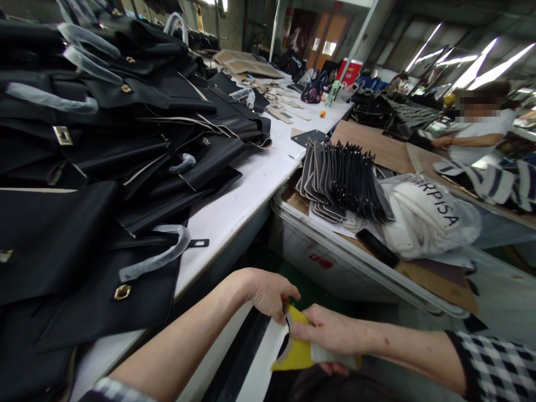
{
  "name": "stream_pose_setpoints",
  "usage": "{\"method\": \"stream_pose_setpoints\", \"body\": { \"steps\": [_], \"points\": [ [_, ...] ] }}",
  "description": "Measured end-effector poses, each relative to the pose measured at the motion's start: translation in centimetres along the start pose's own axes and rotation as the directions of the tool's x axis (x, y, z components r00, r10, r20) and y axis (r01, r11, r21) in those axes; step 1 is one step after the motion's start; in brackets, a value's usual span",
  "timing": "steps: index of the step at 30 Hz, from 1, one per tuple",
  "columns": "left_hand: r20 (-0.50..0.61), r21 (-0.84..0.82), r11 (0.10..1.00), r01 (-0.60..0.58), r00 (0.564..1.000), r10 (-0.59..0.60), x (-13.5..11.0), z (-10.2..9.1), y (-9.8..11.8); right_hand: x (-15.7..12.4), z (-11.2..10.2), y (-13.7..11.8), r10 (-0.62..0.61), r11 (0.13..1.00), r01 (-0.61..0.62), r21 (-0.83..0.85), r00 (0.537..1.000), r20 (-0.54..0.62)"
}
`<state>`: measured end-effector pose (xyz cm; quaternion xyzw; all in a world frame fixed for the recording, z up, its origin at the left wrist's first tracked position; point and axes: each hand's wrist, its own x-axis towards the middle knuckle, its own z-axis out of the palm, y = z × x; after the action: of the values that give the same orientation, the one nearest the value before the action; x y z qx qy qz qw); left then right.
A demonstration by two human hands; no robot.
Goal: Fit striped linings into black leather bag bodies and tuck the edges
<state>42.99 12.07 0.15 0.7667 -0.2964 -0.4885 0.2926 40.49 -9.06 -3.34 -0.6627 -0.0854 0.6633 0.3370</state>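
Low in the head view, my left hand (268, 291) and my right hand (324, 334) meet over a small yellow piece (298, 352) with a dark edge. My right hand pinches the yellow piece from the right. My left hand's fingers are curled against the piece's dark upper edge. A white and black strip (259, 357) runs down beneath both hands.
A big heap of black bags (104, 139) with gold clasps and wrapped handles covers the white table (247, 190) at left. To the right, a bin holds a row of black flat pieces (343, 181) and a white plastic bag (427, 215). Another person (481, 131) sits at far right.
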Motion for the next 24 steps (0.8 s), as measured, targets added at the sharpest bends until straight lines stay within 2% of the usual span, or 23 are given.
{"method": "stream_pose_setpoints", "body": {
  "steps": [7,10,12,14,18,22,24],
  "points": [
    [-0.036,0.049,0.999,-0.022,0.999,0.024,-0.1,0.5,0.1,0.9,2.1,0.0,0.012,0.995,-0.008,0.099,0.999,-0.037],
    [-0.144,0.097,0.995,0.026,0.99,-0.012,-0.6,0.9,0.7,1.1,3.0,0.1,0.011,0.988,-0.004,0.156,0.999,-0.046],
    [-0.274,0.114,0.988,0.102,0.959,-0.067,-1.2,1.3,1.0,1.1,3.6,0.3,0.019,0.977,-0.005,0.211,0.998,-0.064],
    [-0.426,0.097,0.98,0.171,0.898,-0.114,-2.2,1.8,0.6,1.3,4.4,0.5,0.04,0.968,-0.015,0.25,0.995,-0.095],
    [-0.672,-0.027,0.977,0.212,0.72,-0.174,-4.6,3.9,-1.5,1.6,5.9,0.7,0.119,0.945,-0.079,0.318,0.987,-0.109],
    [-0.793,-0.249,0.964,0.097,0.551,-0.26,-6.3,7.0,-2.9,1.7,7.2,0.7,0.145,0.932,-0.097,0.349,0.983,-0.114],
    [-0.813,-0.324,0.943,0.076,0.487,-0.318,-6.6,8.4,-2.8,1.7,7.5,0.8,0.131,0.926,-0.084,0.368,0.986,-0.103]
  ]
}}
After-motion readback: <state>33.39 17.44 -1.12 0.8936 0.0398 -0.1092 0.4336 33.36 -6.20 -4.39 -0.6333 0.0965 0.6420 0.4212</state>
